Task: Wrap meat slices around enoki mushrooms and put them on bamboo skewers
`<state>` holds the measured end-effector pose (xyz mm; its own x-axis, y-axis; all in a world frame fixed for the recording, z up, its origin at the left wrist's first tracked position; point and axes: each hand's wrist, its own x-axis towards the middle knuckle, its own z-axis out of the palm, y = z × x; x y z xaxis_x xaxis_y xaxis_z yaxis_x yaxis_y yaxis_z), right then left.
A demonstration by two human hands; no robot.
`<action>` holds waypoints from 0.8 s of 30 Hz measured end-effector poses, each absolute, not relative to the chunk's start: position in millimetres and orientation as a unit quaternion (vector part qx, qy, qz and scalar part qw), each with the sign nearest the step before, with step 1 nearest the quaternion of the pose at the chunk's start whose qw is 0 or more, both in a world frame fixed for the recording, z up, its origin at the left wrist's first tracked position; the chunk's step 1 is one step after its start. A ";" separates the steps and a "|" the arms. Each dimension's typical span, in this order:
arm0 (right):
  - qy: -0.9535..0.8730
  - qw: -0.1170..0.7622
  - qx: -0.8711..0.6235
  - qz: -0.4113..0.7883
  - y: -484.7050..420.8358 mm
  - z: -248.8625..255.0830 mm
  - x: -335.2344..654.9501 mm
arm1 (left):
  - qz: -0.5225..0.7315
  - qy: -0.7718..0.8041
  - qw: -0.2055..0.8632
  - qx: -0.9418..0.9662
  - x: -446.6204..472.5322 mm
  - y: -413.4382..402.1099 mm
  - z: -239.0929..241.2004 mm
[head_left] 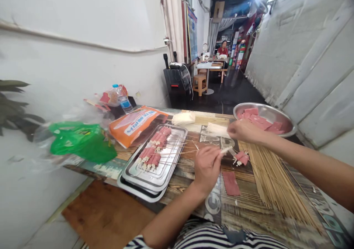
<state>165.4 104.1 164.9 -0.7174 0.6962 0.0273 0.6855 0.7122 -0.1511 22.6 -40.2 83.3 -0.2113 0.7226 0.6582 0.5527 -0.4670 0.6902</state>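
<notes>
From my remote seat I see the left hand pinching a small mushroom bunch over the table, just beyond a flat meat slice. The right hand is at the mushroom pile; I cannot tell whether its curled fingers grip any. Nearby I see skewered rolls, wooden sticks and a metal bowl.

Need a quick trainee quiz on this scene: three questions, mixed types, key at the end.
1. Which hand is nearer the bowl?
2. True or false: in the picture, the green bag is right of the tray.
3. The bowl holds: a) sticks, b) pink slices, c) a bottle.

Key: 1. The right hand. 2. False; the bag is on the left. 3. b.
</notes>
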 end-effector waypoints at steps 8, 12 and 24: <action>-0.864 0.080 -0.398 0.297 34.0 185.2 181.0 | 0.588 0.507 0.390 0.495 28.8 -25.0 85.0; -0.817 0.128 -0.415 0.380 28.0 176.9 190.5 | 0.580 0.472 0.480 0.458 34.4 -28.9 87.0; -0.792 0.114 -0.385 0.460 25.8 173.2 199.2 | 0.454 0.458 0.644 0.411 27.8 -31.9 96.9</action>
<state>199.2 25.8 173.2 -0.6782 0.7141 -0.1733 0.5042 0.2807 -0.8167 27.8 -31.9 96.9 0.1688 0.9617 -0.2158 -0.2088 0.2489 0.9458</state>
